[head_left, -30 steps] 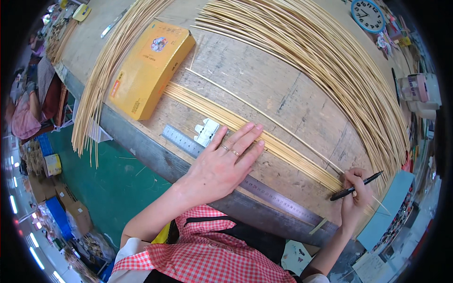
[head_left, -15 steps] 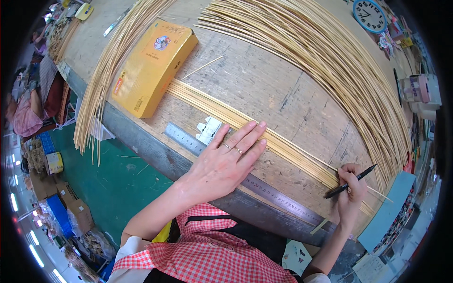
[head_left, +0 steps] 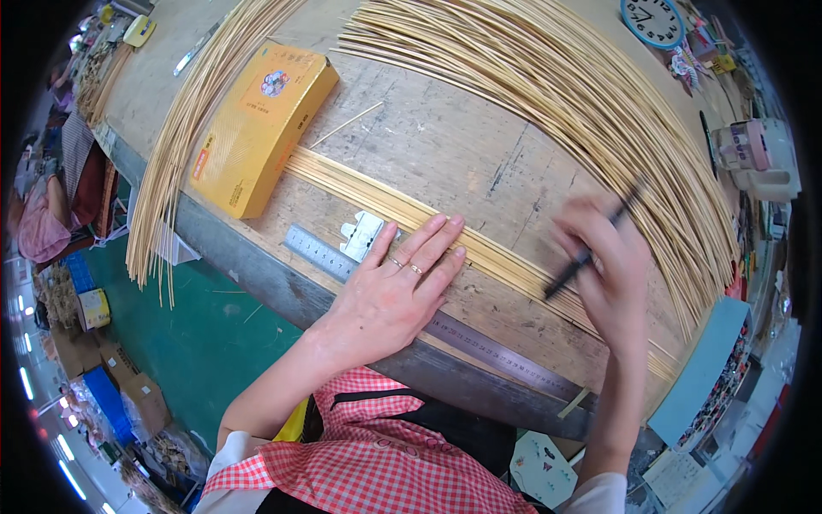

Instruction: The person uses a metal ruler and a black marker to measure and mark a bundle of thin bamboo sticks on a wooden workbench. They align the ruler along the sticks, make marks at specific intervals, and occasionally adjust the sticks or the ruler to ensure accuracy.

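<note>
A flat row of thin straw-coloured sticks (head_left: 364,193) runs slantwise over the wooden worktable (head_left: 437,128). My left hand (head_left: 385,287) lies across the row, fingers stretched out, the fingertips pressing on the sticks. My right hand (head_left: 610,274), blurred by motion, grips a black pen (head_left: 569,272) above the right part of the row. A yellow box (head_left: 257,128) rests over the row's far left end. Along the near side lies a steel ruler (head_left: 501,357), partly hidden under my left hand. A small white metal piece (head_left: 363,235) sits beside my left thumb.
Long sticks (head_left: 548,94) make a big curved pile at the back right. Another bundle (head_left: 175,163) hangs over the left table edge. A short loose stick (head_left: 347,124) lies beside the box. At the right are a blue-green board (head_left: 702,373), a clock (head_left: 652,21) and a plastic jug (head_left: 753,158).
My right hand has lifted with the pen and swung left and away from me, off the right end of the row. My left hand keeps its place on the sticks. The view has shifted slightly.
</note>
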### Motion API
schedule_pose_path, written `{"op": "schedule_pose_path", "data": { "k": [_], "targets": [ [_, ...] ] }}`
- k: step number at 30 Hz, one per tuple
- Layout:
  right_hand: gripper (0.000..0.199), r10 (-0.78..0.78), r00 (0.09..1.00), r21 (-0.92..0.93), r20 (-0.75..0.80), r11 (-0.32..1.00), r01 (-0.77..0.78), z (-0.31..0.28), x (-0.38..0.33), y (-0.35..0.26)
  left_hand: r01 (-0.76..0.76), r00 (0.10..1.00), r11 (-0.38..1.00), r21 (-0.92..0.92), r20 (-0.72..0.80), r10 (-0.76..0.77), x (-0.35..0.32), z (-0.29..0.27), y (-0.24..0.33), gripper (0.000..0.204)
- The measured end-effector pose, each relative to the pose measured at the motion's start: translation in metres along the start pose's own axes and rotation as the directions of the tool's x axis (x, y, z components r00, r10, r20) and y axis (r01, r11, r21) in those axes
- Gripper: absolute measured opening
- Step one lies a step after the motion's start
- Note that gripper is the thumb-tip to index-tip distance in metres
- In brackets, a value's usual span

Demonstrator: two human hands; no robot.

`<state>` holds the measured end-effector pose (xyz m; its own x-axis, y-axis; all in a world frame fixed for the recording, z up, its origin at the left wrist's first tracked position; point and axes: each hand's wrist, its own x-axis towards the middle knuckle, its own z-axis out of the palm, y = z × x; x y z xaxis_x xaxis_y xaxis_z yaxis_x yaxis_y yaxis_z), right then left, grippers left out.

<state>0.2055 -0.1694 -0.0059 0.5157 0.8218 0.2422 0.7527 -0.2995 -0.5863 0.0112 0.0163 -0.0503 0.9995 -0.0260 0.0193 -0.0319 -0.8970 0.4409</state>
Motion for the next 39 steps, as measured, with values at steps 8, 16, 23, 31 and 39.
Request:
{"op": "schedule_pose_path", "data": {
  "k": [8,16,23,31,39],
  "targets": [
    [0.011,-0.336,0.938,0.0,0.085,0.941,0.337,0.107,0.156,-0.029,-0.045,0.998,0.999,0.019,-0.048,0.045,0.004,0.002,0.0,0.06],
    [0.012,-0.28,0.916,-0.209,0.289,0.915,0.346,0.101,0.165,-0.041,-0.053,0.995,0.998,0.026,-0.082,0.055,-0.004,0.003,-0.004,0.053],
    [0.011,-0.42,0.907,0.369,0.034,0.849,0.379,0.134,0.124,-0.121,-0.038,0.997,0.999,-0.015,0.069,0.039,-0.001,0.004,-0.007,0.058],
    [0.017,-0.172,0.969,0.225,0.18,0.966,0.13,0.09,0.102,-0.078,0.018,0.994,0.999,-0.04,0.113,-0.014,-0.001,0.006,-0.006,0.058],
    [0.022,0.113,0.954,-0.447,-0.279,0.864,-0.233,-0.012,0.014,0.071,-0.022,0.999,0.999,-0.05,0.022,0.023,0.002,-0.004,0.003,0.058]
  ]
}}
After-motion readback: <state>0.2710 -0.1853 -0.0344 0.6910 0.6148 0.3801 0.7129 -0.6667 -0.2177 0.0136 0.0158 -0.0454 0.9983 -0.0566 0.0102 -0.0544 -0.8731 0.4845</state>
